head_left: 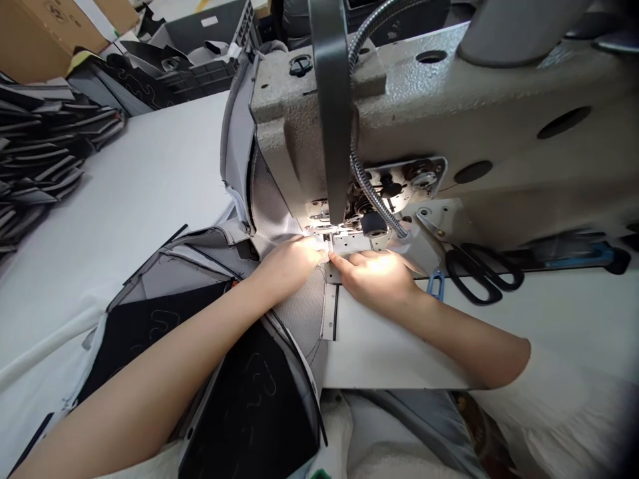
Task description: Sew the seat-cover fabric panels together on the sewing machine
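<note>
Under the lit needle area of a sewing machine (429,133) lies a grey and black fabric cover (302,306) with stitched seams and stiff edging. My left hand (292,263) is closed on the grey fabric just in front of the presser foot, thumb and fingers pinched together. Close to its right, my right hand (377,276) rests on the machine bed, index finger stretched to the fabric's edge by the left fingertips. Its other fingers lie partly curled. The rest of the cover spreads leftward under my left forearm and hangs over the table edge. The needle tip is hard to make out.
Black-handled scissors (482,269) and a small blue tool (436,285) lie right of my right hand. A pile of black and grey pieces (44,146) is on the white table (164,159) at left. Behind stand a grey crate (204,30) and a cardboard box (54,33).
</note>
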A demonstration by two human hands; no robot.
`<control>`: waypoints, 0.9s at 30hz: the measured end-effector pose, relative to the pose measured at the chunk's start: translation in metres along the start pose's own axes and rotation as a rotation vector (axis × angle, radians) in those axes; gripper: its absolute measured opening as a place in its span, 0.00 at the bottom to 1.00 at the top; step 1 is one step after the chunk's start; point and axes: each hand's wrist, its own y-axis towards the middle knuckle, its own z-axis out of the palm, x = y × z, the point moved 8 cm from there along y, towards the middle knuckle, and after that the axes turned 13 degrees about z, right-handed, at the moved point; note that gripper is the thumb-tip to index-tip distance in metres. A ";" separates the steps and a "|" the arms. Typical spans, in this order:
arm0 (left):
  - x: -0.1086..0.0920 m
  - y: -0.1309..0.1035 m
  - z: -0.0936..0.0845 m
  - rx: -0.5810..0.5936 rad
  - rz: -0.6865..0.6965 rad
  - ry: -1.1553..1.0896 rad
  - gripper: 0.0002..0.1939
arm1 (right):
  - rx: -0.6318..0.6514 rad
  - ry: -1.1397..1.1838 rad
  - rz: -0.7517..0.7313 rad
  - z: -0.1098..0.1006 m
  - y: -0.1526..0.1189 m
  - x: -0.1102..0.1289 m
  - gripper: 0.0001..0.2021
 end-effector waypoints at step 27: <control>-0.011 -0.006 -0.018 0.032 -0.031 0.158 0.13 | -0.125 0.152 -0.045 0.006 0.005 -0.004 0.22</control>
